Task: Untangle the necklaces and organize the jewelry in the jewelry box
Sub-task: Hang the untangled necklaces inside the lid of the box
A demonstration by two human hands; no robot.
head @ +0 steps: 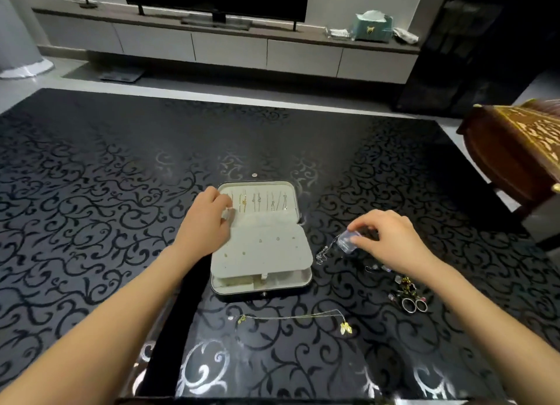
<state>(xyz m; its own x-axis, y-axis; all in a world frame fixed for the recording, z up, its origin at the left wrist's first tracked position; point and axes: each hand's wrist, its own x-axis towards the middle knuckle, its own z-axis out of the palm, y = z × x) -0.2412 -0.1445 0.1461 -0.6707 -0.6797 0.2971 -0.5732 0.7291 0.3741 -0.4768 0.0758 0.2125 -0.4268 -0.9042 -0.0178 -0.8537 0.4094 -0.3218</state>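
Nearest the camera runs the black surface (91,192), glossy with a scrolling vine pattern, and both bare forearms reach out across it. Beyond its far edge stands a long low TV cabinet (230,45) with a teal tissue box (374,27) on top; a carved wooden piece of furniture (515,150) sits at the right.

Mid-surface lies the jewelry box (260,294), open, its lid flat on the far side with several fine chains hung in parallel rows on the pale lining. A pale padded flap dotted with small studs covers most of the near tray.

The left hand (206,219) rests at the lid's left edge, fingers curled over the lining – whether they pinch anything cannot be told. The right hand (391,235) is well to the right of the box, its fingers and thumb pinching a small clear plastic case (348,240) just above the surface.

A gold necklace (291,316) lies stretched out in front of the box, a leaf-like pendant at its right end. A silver chain (322,254) sits bunched just beside the box's right side, below the case. Nearer the right wrist lies a loose cluster of small pieces – among them two rings (413,304) touching side by side
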